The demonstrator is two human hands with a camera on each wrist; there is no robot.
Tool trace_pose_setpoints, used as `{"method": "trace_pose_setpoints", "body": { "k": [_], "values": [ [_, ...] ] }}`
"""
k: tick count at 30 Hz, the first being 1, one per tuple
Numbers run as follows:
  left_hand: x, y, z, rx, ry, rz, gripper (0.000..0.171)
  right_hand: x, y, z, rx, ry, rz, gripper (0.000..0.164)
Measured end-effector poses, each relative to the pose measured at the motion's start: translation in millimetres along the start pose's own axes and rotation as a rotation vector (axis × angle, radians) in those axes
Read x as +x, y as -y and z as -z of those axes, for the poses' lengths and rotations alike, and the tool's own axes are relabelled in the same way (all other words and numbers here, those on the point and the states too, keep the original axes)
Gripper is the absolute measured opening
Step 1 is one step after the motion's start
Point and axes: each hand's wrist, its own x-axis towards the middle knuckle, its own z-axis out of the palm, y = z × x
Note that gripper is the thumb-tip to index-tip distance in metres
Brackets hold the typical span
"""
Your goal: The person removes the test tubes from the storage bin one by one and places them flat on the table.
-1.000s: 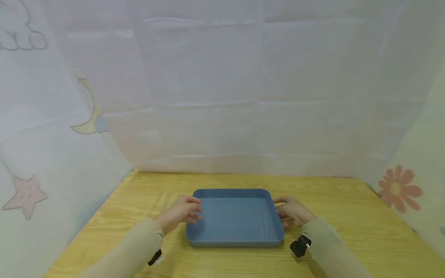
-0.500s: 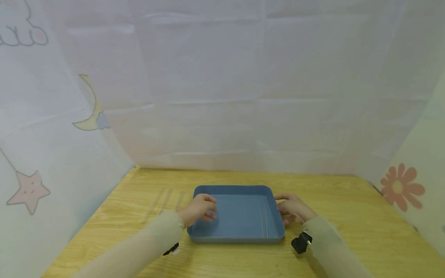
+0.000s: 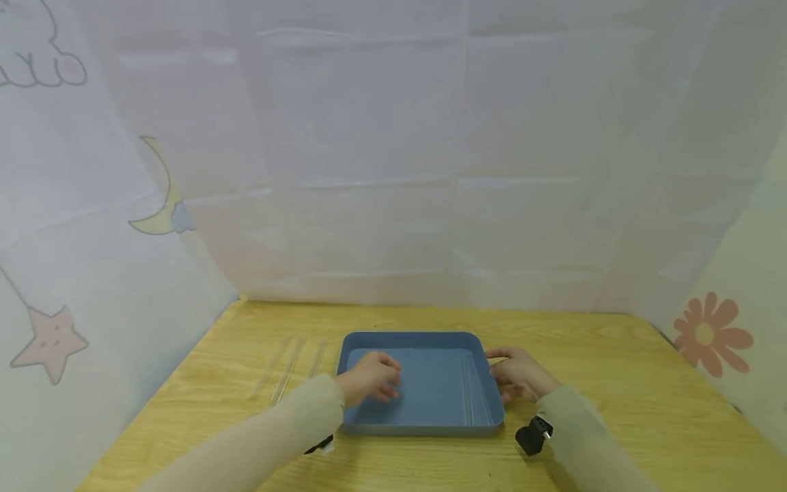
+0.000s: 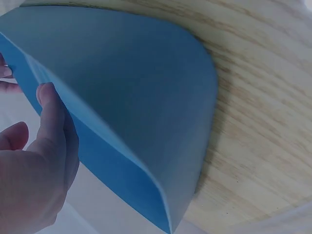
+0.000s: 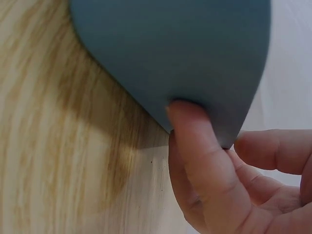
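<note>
A shallow blue tray [image 3: 424, 431] sits on the wooden table. My left hand [image 3: 371, 377] is over its left part, fingers loosely bent and thumb apart. Nothing shows between the fingers in the left wrist view, where the hand [image 4: 41, 161] is above the tray's rim. My right hand [image 3: 519, 374] is at the tray's right side. In the right wrist view, a fingertip of that hand [image 5: 219, 180] touches the outer wall, another digit lies by the rim. Inside the tray, along the right side, lies a clear narrow strip [image 3: 467, 393].
Left of the tray, clear narrow strips [image 3: 287, 369] lie side by side on the wooden table [image 3: 203, 403]. Pale sheets with printed figures enclose the table at the back and both sides. Each wrist wears a small black device [image 3: 532, 435].
My left hand has moved right, from the tray's left rim to over its inside, uncovering the strips on the table more. My right hand stays by the right wall.
</note>
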Motion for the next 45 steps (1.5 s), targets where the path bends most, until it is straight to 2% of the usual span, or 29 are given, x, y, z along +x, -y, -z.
{"method": "trace_pose_setpoints", "body": {
  "k": [16, 23, 27, 31, 38, 45],
  "values": [
    [12.8, -13.6, -25.8, 0.031, 0.065, -0.016, 0.023, 0.0, 0.1, 0.8, -0.038, -0.008, 0.015, 0.050],
    [13.0, -24.0, -46.5, 0.033, 0.091, 0.008, 0.022, -2.4, -2.9, 0.8, -0.036, -0.009, 0.008, 0.048],
    [17.0, -28.6, -51.3, 0.041, 0.105, 0.004, 0.020, -0.8, -1.8, 0.1, -0.034, 0.003, 0.015, 0.050],
    [21.4, -35.1, -57.7, 0.073, 0.094, 0.029, 0.016, 0.1, 0.9, 0.5, -0.030, 0.016, 0.026, 0.051],
    [38.3, -38.8, -77.9, 0.182, 0.073, 0.086, 0.036, -0.5, 1.3, 2.7, -0.062, 0.001, 0.010, 0.049],
    [43.5, -49.4, -88.9, 0.244, 0.069, 0.136, 0.051, -0.1, 0.3, 0.4, -0.054, -0.009, 0.001, 0.049]
  ]
}}
